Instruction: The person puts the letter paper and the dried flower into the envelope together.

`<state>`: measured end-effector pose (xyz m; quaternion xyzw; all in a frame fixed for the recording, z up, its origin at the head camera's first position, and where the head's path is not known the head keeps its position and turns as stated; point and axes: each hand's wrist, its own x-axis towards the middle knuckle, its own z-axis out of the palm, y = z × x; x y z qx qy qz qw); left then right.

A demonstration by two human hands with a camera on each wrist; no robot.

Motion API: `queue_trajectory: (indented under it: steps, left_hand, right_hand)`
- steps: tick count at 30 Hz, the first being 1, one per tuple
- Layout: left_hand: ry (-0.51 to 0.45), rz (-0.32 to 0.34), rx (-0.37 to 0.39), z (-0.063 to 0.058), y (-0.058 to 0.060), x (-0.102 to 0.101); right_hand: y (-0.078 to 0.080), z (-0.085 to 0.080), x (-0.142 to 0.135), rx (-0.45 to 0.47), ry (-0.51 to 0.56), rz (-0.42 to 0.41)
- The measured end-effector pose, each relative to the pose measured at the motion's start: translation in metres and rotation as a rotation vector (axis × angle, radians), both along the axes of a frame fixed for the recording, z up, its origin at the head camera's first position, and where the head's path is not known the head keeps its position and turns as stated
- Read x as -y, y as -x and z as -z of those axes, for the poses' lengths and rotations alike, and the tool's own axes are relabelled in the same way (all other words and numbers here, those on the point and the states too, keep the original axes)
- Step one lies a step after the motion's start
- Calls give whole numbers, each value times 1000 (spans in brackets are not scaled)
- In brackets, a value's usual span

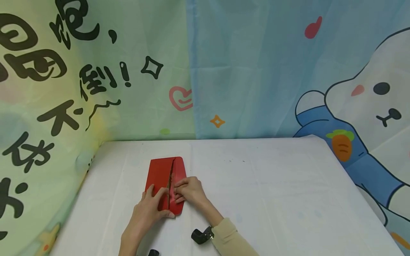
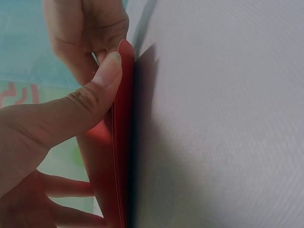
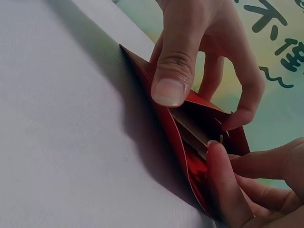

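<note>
A red envelope (image 1: 159, 172) rests at the left of the white table, its mouth parted and its flap folded out to the right. My left hand (image 1: 146, 211) grips it, with the thumb at the near edge and the fingers spread over the body. In the right wrist view, a brownish paper (image 3: 186, 129) shows inside the gaping envelope (image 3: 197, 165). My right hand (image 1: 191, 192) is at the mouth, its thumb and fingers pinching the end of that paper. From the left wrist view, the envelope (image 2: 124, 104) appears edge-on beneath the left thumb; its inside is hidden there.
The white tabletop (image 1: 272, 192) extends to the right of the hands. Behind it hangs a printed curtain (image 1: 243, 71) with lettering and a cartoon animal. A black wrist device (image 1: 201, 235) sits by the right sleeve (image 1: 234, 238), and another black piece (image 1: 153, 252) shows at the bottom edge.
</note>
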<state>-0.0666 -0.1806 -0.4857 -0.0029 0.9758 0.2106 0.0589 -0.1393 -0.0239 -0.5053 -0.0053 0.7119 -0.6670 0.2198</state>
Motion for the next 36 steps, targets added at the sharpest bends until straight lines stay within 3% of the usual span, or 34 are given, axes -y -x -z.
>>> queue_trajectory:
  steps: [10,25,30,36]
  left_hand:
    - [7,19,-11,1,0,0]
    - [22,15,-2,2,-1,-1]
    - [24,8,4,1,-1,-2]
    - [44,17,-3,2,-1,-2]
  right_hand:
    - [0,1,12,-46,-34,3]
    - [-2,5,27,-221,-269,47]
    - [-2,4,28,-300,-328,22]
    - [-1,4,24,-294,-294,-57]
